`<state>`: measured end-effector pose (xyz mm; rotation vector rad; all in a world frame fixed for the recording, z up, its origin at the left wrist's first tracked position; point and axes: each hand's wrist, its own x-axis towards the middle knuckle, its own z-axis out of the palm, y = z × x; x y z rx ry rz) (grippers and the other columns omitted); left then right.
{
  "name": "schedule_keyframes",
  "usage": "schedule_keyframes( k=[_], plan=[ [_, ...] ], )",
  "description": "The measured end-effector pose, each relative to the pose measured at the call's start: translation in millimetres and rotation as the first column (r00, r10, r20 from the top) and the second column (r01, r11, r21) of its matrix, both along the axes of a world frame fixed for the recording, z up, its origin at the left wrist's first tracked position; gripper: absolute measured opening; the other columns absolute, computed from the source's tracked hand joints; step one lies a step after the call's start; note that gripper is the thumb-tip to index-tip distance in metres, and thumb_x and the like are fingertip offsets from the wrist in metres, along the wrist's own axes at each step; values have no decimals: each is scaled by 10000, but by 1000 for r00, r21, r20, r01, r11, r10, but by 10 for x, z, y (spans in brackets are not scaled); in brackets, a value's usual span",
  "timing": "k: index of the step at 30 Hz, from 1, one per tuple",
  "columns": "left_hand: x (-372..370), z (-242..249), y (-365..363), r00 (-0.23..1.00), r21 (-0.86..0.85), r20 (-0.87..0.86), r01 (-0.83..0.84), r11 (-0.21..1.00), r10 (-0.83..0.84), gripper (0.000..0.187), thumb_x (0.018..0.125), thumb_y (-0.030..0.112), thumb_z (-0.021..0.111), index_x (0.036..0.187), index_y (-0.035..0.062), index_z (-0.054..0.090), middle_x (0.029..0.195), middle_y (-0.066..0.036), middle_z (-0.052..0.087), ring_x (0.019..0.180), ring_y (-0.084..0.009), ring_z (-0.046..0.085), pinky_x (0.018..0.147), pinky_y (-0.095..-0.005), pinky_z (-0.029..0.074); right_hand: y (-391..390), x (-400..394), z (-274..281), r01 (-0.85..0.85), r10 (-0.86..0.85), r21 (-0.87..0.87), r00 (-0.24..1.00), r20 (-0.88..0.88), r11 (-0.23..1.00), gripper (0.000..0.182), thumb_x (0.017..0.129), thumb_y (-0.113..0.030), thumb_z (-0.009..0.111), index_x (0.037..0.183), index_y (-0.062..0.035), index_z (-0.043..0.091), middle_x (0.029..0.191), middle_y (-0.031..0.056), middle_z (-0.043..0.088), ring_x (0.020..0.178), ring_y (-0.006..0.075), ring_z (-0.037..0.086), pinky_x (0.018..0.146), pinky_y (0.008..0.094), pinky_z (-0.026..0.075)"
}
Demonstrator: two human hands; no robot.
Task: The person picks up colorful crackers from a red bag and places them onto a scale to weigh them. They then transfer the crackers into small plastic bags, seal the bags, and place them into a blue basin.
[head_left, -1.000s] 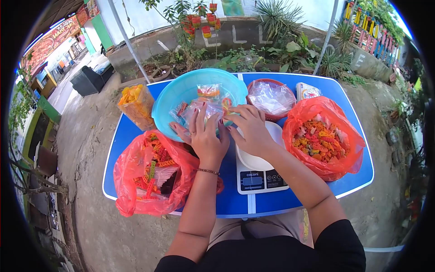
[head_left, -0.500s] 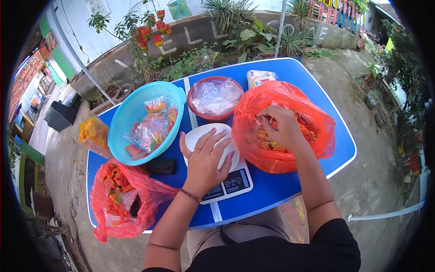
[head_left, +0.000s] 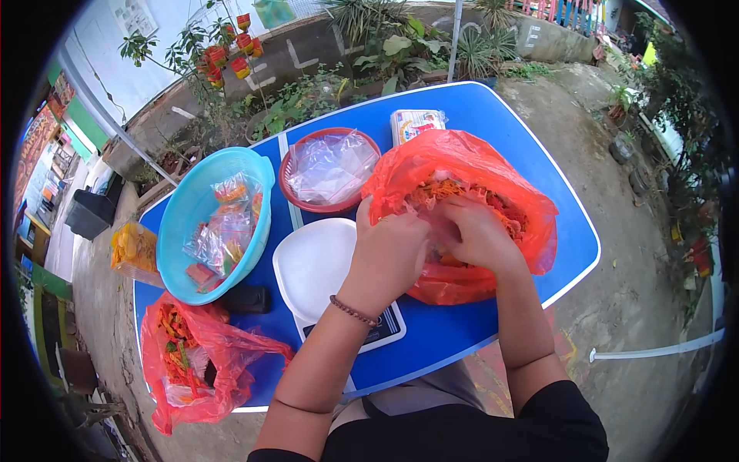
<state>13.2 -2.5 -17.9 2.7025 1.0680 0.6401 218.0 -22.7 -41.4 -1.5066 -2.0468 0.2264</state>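
Crinkle-cut orange-red snack pieces (head_left: 509,215) lie loose in the right-hand red plastic bag (head_left: 454,288), on the right half of the blue surface (head_left: 454,329); I log the rest from my remote feed, near to far.

Nearest: the left-hand red plastic bag (head_left: 250,346), similar pieces inside, slumps over the surface's edge. Risk, in my judgement: a sleeve or forearm snag could tip it and spill the contents on the ground.

Next, the digital scale (head_left: 390,331) with its white tray (head_left: 314,266). The braceleted left wrist crosses its near right part, partly hiding the panel. A bump there could shift the tray or disturb a reading.

Beyond, the left hand (head_left: 391,250) is at the bag's near-left rim, fingers curled; I cannot tell whether they pinch plastic. The right hand (head_left: 485,239) dips into the opening, fingers bent and blurred; what they grip, if anything, I cannot tell. Hazards: the thin film could tear if pulled, brittle-looking pieces could crush under pressure, and crowded hands could flick some out.

Farther: the turquoise basin (head_left: 171,223) holds filled clear packets (head_left: 231,231); the red basket (head_left: 291,185) holds clear plastic bags (head_left: 331,163), light enough, I judge, for wind to lift.
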Motion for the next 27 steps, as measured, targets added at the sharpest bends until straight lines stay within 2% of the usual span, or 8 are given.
schedule_keyframes(
  k=[2, 8, 11, 14, 17, 20, 26, 27],
  plan=[
    [-17, -56, 0, 996, -28, -87, 5, 1000, -7, 171, 870, 201, 710, 1027, 147, 750, 1008, -39, 741, 1013, -215, 697, 1194, -584, 200, -7, -21, -12, -9, 9, 1, 995, 97, 1000, 183, 756, -10, 666, 936, 10, 692, 985, 187, 662, 1002, 388, 633, 878, 489, 521],
    [-185, -51, 32, 979, -115, -201, -55, 992, 31, 152, 877, 258, 715, 881, 128, 793, 961, -24, 739, 1022, -200, 687, 1163, -679, 162, -18, 25, -76, 45, -47, -80, 999, -24, 996, 145, 802, -23, 652, 934, 12, 702, 961, 178, 660, 933, 387, 656, 833, 486, 532],
    [-200, -104, 31, 977, -144, -212, -60, 988, 28, 222, 889, 300, 703, 791, 125, 799, 911, -10, 730, 1014, -206, 668, 1159, -697, 150, -44, 42, -57, 89, -89, -56, 996, 4, 994, 133, 822, -32, 645, 931, 8, 709, 961, 171, 659, 902, 387, 662, 816, 481, 539],
    [-195, -144, -1, 967, -119, -255, -60, 991, 28, 248, 893, 321, 689, 777, 134, 802, 874, -4, 719, 998, -214, 653, 1165, -697, 143, -76, -54, 35, 139, -136, -70, 989, 54, 988, 129, 821, -15, 649, 939, 6, 696, 970, 182, 663, 939, 388, 648, 850, 475, 527],
    [-171, -96, -24, 960, -109, -279, -64, 992, 31, 206, 874, 300, 709, 777, 142, 799, 867, -4, 715, 994, -211, 653, 1170, -696, 139, -41, -46, -48, 100, -98, -10, 983, 156, 995, 117, 835, -34, 641, 934, -6, 698, 943, 177, 653, 949, 382, 639, 850, 480, 520],
    [-159, -122, 16, 953, -88, -297, -88, 992, 58, 140, 838, 280, 749, 831, 150, 800, 895, -10, 715, 1015, -209, 653, 1178, -687, 139, -26, -26, -79, 97, -91, -34, 985, 149, 995, 83, 830, -58, 636, 875, -8, 686, 964, 167, 664, 988, 366, 640, 900, 506, 496],
    [-136, -120, -2, 944, -124, -325, -106, 987, 61, 214, 750, 239, 836, 934, 142, 788, 972, -29, 712, 1058, -217, 652, 1191, -681, 138, -34, -28, -43, 36, -31, -99, 998, 55, 994, 105, 879, -41, 604, 944, 15, 665, 906, 215, 658, 917, 401, 649, 833, 511, 507],
    [-134, -129, -3, 944, -120, -324, -106, 987, 62, 212, 745, 234, 839, 927, 139, 786, 971, -29, 711, 1061, -218, 651, 1191, -682, 139, -29, -35, -27, 30, -30, -75, 1000, -4, 997, 102, 890, -35, 603, 953, 19, 662, 896, 224, 663, 888, 408, 653, 804, 501, 511]
  ],
)
